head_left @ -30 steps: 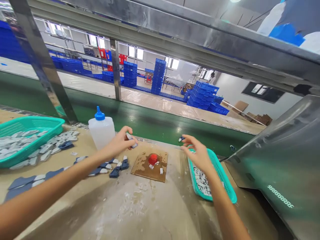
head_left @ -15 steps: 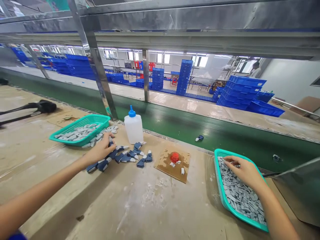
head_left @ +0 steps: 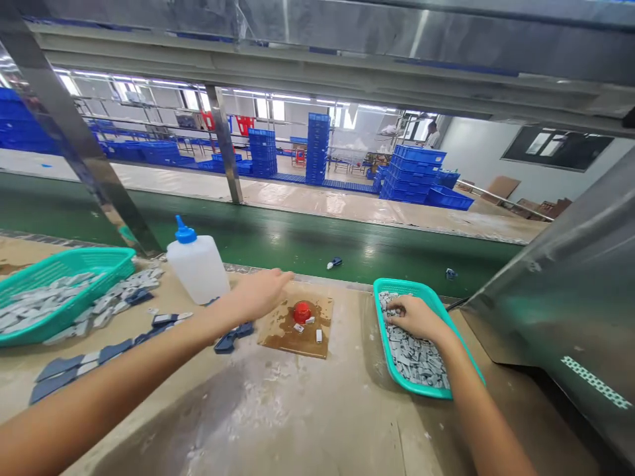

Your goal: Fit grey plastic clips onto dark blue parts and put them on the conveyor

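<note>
My left hand (head_left: 262,293) reaches over the table between a white squeeze bottle (head_left: 198,268) with a blue nozzle and a small red cap (head_left: 302,312). Its fingers are together and point right; anything under them is hidden. The cap stands on a wet brown board (head_left: 297,344) beside a few small pale pieces. My right hand (head_left: 415,317) is inside a green basket (head_left: 391,370), its fingertips pinched at the small grey plastic pieces (head_left: 411,357). Dark blue and white plastic parts (head_left: 112,350) lie under and beside my left forearm.
Another green basket (head_left: 114,264) of pale pieces stands at left, with more spilled beside it. Behind the table runs a green conveyor belt (head_left: 278,241) carrying two small dark parts. A metal panel (head_left: 560,317) rises at right. Blue crates (head_left: 411,172) and a person (head_left: 432,135) are beyond.
My left hand has moved right, from the pile of dark blue parts towards the red cap. My right hand stays in the basket, its fingers more curled. The view has turned right.
</note>
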The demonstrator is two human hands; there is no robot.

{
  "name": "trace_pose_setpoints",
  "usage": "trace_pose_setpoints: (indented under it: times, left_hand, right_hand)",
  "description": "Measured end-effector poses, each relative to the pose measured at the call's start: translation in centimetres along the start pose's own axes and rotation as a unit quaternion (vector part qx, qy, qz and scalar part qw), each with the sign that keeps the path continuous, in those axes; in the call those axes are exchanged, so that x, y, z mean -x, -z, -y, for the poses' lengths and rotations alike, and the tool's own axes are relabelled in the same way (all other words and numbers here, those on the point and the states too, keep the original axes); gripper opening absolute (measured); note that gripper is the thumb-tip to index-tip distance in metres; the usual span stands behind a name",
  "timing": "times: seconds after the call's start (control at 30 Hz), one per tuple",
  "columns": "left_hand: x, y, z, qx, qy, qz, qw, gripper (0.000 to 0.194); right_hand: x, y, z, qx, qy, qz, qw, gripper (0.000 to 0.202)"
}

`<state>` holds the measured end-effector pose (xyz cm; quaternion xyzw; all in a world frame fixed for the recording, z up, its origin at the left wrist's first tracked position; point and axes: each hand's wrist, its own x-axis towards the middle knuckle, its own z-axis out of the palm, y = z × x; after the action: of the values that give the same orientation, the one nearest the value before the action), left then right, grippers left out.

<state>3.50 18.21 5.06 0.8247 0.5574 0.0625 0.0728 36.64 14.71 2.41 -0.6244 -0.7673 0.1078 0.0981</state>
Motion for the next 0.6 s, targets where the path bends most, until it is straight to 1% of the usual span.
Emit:
trace_pose_setpoints:
  times: [0.03, 0.07, 0.13, 0.2, 0.27, 0.37, 0.47, 0.5, 0.6]
  left_hand:
    - [-2.5, -0.3, -1.8, -0.008, -0.044, 0.026, 0.999, 0.041]
    - [-4.9, -0.7, -3.4, -0.014, -0.065, 0.047, 0.997, 0.046]
    - [-9.2, -1.3, -5.7, -0.010, -0.070, 0.050, 0.996, 0.049]
    - [-12.2, -1.9, -6.6, -0.002, -0.046, 0.056, 0.997, 0.046]
    - [-13.8, -2.6, -6.5, 0.007, -0.025, 0.065, 0.998, 0.038]
    - [-14.2, -3.2, -5.0, 0.034, -0.013, 0.068, 0.997, 0.026]
    - [-12.9, -2.8, -3.2, 0.088, -0.006, 0.047, 0.995, 0.018]
    - [-12.1, -2.5, -2.6, 0.113, -0.003, 0.033, 0.993, 0.021]
    - [-8.8, -1.0, -1.3, 0.201, 0.008, -0.010, 0.979, 0.042]
  right_hand:
    - [0.1, 0.0, 0.0, -0.016, -0.003, 0.002, 1.000, 0.013]
    - [0.1, 0.0, -0.1, -0.031, -0.004, -0.001, 1.000, 0.013]
    - [0.4, 0.1, -0.2, -0.055, -0.001, -0.026, 0.998, 0.019]
    - [0.5, 0.1, -0.2, -0.065, 0.002, -0.064, 0.996, 0.025]
    - [0.6, 0.2, -0.2, -0.064, -0.005, -0.092, 0.994, 0.028]
    - [0.5, 0.2, -0.2, -0.066, -0.020, -0.121, 0.990, 0.027]
    - [0.4, 0.1, -0.3, -0.086, -0.025, -0.142, 0.986, 0.024]
    - [0.4, 0.1, -0.4, -0.095, -0.027, -0.149, 0.984, 0.024]
    - [0.5, 0.2, -0.5, -0.121, -0.031, -0.171, 0.977, 0.024]
